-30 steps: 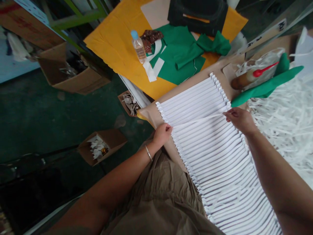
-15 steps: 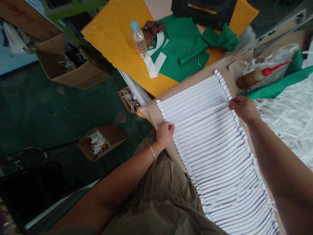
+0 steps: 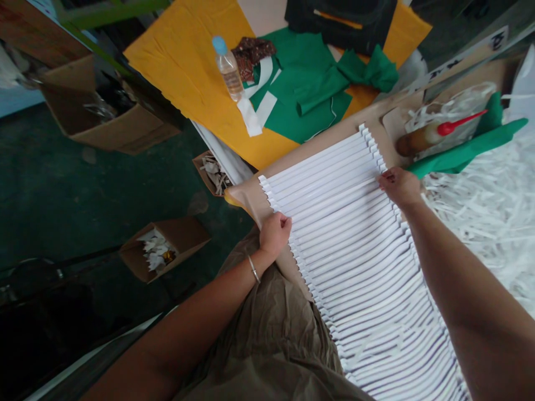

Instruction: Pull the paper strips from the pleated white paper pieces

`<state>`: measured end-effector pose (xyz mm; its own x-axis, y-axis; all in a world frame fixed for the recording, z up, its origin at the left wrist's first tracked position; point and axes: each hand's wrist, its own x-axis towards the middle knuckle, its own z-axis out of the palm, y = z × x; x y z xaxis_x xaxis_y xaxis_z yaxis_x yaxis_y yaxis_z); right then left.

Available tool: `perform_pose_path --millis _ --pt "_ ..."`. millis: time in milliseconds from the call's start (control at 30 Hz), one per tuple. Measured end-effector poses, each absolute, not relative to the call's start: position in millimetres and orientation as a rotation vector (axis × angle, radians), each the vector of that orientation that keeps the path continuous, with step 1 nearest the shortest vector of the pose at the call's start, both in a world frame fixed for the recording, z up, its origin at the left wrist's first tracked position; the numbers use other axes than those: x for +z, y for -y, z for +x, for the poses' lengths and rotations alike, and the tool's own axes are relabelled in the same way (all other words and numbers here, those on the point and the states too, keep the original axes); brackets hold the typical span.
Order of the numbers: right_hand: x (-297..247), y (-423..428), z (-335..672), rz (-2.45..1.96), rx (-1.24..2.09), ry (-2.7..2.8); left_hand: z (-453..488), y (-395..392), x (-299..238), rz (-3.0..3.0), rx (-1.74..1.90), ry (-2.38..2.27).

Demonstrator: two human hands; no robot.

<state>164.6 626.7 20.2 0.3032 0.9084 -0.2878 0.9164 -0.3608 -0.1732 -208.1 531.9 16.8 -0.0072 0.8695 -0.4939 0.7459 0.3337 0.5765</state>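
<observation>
Long rows of overlapping white strips, with small notched ends along both sides, run down the brown table covering. My left hand, a bangle on its wrist, is closed at the left end of one white strip. At that strip's right end, my right hand pinches with thumb and fingers. The strip lies almost flat across the rows between my hands. Its ends are partly hidden by my fingers.
Right of the rows sit a brown bottle with red nozzle, green cloth and a heap of loose white strips. Beyond lie yellow sheeting and a blue-capped bottle. Cardboard boxes stand on the floor at left.
The view has shifted slightly, moving the scene leftward. The strip between my hands has come down flatter against the rows. Both hands stay at its ends.
</observation>
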Motion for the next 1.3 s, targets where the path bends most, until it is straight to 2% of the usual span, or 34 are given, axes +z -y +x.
perform_pose_path --millis 800,1000,1100,1200,1300 --pt "18 -629 148 2.445 -0.432 -1.743 -208 -537 21 1.567 0.077 -1.785" --pt "28 -582 179 2.767 -0.206 -1.375 -227 -533 20 1.574 0.094 -1.762" --pt "24 -550 211 2.800 -0.250 -1.157 -233 -524 21 1.557 0.136 -1.705" --pt "17 -524 230 2.782 -0.324 -1.179 -228 -516 24 1.555 0.180 -1.641" --pt "23 -501 224 2.804 -0.140 -1.344 -216 -512 33 1.591 0.222 -1.534"
